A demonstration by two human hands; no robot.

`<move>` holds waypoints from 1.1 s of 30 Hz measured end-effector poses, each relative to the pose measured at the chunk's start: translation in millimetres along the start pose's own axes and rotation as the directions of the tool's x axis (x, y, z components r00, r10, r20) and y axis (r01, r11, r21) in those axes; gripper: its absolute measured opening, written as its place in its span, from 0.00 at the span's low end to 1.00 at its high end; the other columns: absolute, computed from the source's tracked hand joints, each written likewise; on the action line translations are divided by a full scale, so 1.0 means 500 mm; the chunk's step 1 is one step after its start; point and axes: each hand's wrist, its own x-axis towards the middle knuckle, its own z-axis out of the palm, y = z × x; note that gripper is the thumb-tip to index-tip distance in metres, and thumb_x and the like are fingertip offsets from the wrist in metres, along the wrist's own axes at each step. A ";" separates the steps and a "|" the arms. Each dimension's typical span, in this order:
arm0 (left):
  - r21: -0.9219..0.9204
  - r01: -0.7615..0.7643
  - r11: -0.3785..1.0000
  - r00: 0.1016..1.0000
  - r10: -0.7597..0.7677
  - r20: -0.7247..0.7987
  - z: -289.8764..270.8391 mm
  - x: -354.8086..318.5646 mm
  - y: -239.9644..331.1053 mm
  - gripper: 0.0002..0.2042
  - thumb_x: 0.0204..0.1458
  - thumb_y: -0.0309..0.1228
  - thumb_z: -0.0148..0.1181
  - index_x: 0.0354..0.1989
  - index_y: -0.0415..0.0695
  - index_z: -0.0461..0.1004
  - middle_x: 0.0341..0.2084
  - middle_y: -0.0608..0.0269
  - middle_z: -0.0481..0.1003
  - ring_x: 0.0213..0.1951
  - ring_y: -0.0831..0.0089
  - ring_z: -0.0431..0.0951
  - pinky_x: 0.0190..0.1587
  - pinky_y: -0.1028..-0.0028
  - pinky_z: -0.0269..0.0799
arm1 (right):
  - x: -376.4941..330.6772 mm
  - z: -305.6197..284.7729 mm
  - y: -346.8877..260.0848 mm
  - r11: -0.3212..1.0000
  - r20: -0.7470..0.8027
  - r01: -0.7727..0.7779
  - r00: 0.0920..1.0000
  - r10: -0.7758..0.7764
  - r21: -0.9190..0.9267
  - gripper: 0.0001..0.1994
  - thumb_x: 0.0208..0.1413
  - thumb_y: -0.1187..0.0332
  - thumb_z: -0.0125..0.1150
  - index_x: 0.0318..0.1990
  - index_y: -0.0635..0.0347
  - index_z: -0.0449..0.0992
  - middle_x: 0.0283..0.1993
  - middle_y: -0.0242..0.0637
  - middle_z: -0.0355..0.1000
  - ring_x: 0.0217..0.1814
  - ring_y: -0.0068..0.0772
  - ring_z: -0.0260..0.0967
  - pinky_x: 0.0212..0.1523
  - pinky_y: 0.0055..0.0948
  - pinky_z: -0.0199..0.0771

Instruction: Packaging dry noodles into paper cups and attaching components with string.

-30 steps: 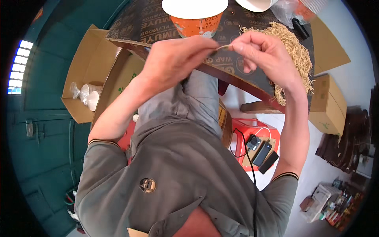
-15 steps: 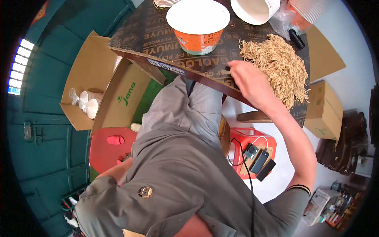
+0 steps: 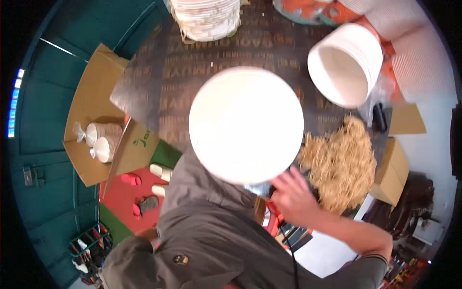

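A paper bucket (image 3: 245, 125) stands near the table's front edge. I look straight into its white inside; the orange printed wall seen earlier is hidden. My right hand (image 3: 293, 197) is beside its lower right rim, fingers stretched out and slightly blurred, with nothing visible in them. Whether the fingertips touch the bucket, I cannot tell. To the right of that hand lies a heap of thin, tan, cord-like strands (image 3: 339, 166). My left hand is hidden low at the left, where only a bit of the arm shows beside my shirt.
A white bucket (image 3: 344, 67) lies on its side at the back right, near a black object (image 3: 379, 118). Behind are stacked orange-and-white buckets (image 3: 423, 72). A white stack with strands (image 3: 207, 19) stands far left. An open carton (image 3: 91, 159) holds wrapped white stacks.
The view has moved forward over the table, so the bucket looks larger and is seen from above. My right hand has gone from a pinch near the table edge to stretched fingers beside the rim.
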 end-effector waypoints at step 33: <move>0.353 -0.620 0.700 0.070 0.498 -0.865 -0.475 -0.337 0.780 0.21 0.55 0.23 0.76 0.58 0.41 0.81 0.54 0.54 0.83 0.58 0.53 0.80 0.64 0.57 0.73 | -0.038 -0.122 -0.093 0.692 -0.573 0.016 0.575 0.584 0.722 0.12 0.80 0.67 0.59 0.60 0.65 0.81 0.42 0.32 0.85 0.43 0.16 0.78 0.44 0.19 0.76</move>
